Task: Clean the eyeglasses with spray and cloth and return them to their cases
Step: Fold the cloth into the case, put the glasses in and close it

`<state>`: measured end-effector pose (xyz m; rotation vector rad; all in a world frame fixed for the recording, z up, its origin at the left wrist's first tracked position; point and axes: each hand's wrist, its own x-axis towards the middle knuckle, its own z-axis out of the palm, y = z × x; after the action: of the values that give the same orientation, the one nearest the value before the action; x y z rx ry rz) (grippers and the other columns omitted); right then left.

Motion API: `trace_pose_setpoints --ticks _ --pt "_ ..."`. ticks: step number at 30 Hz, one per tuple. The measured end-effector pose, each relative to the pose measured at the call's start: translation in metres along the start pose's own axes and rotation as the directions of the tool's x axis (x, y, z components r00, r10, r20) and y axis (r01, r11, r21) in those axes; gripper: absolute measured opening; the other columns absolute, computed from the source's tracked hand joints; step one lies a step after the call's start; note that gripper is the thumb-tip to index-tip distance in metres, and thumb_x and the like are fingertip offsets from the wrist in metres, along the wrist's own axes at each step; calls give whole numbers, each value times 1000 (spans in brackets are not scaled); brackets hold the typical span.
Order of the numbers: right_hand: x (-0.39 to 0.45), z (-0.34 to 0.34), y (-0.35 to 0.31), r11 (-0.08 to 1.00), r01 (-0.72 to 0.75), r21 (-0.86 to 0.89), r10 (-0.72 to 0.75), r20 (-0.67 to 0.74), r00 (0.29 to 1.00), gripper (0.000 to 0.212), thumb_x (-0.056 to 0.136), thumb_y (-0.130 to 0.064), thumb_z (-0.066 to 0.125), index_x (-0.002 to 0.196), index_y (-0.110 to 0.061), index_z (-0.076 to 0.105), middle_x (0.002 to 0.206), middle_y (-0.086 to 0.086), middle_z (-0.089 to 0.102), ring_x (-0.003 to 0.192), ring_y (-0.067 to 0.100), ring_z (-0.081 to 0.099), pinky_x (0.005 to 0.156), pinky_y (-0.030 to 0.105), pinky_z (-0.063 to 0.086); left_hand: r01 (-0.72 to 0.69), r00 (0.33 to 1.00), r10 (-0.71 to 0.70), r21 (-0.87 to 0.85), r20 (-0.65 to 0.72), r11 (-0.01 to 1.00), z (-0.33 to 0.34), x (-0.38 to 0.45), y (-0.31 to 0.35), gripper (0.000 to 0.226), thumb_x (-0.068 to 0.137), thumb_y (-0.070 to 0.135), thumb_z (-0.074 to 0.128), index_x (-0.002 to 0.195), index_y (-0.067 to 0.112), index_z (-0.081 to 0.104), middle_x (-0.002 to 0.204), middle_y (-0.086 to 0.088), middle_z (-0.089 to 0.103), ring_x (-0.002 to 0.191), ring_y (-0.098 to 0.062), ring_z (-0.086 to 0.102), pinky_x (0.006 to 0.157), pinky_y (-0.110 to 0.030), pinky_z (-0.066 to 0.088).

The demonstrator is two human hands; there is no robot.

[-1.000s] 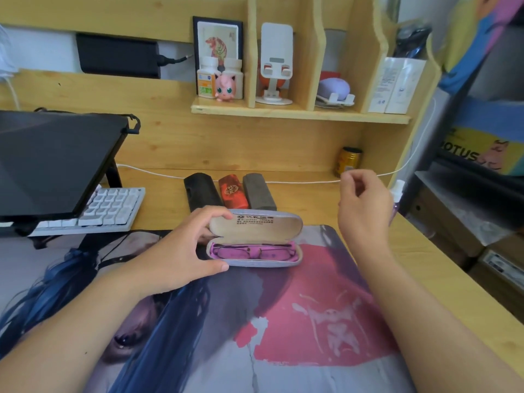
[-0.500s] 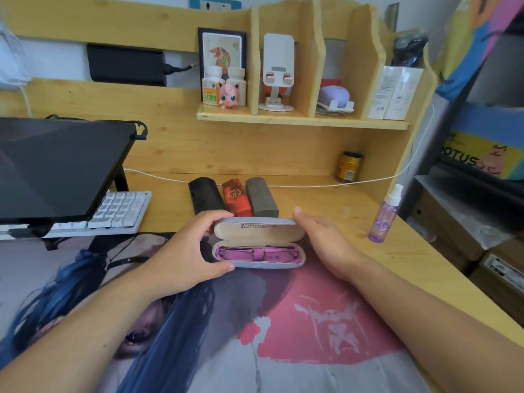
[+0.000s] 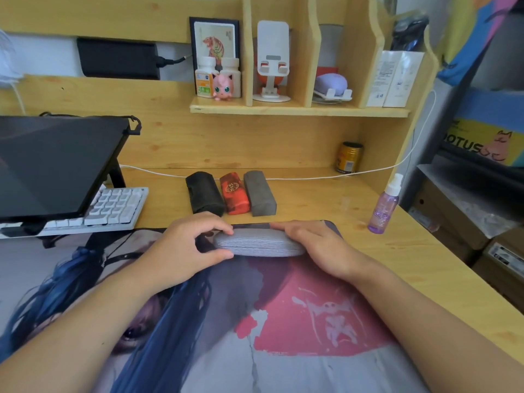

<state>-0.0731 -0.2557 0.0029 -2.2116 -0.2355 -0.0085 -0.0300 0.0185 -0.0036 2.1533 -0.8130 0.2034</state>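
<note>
Since half a second ago the grey case (image 3: 259, 245) has gone from lid-up, with purple glasses showing inside, to closed, its lid down on its base; it lies on the printed desk mat (image 3: 283, 321) between the hands; far to the left of the left hand a dark screen (image 3: 56, 165) tilts over a white keyboard (image 3: 113, 207); the left hand (image 3: 181, 248) grips the case's left end, fingers curled over the top and thumb under its front edge; beyond the hands a black case (image 3: 204, 193), a red case (image 3: 234, 192) and a dark grey case (image 3: 259, 192) sit side by side on the worktop (image 3: 326, 199); the right hand (image 3: 320, 245) lies over the case's right end, fingers on the lid; well to its right stands a purple spray bottle (image 3: 384, 207).
</note>
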Motion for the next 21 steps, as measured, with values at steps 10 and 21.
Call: trace_pose_setpoints --ticks 10,21 --pt "-5 8 -3 964 111 -241 -150 -149 977 66 91 -55 57 150 -28 43 125 -11 54 123 7 44 112 33 31 242 946 -248 -54 -211 969 6 3 29 31 90 25 73 115 33 57 120 10 52 99 5 58 83 -20 50" --pt "-8 51 -35 776 401 -487 -469 -22 883 76 97 -41 57 159 -21 19 154 -6 32 141 11 27 117 18 19 278 761 -643 -852 -85 442 17 19 62 29 104 29 55 130 18 49 111 -12 70 78 -25 71 62 -36 57"
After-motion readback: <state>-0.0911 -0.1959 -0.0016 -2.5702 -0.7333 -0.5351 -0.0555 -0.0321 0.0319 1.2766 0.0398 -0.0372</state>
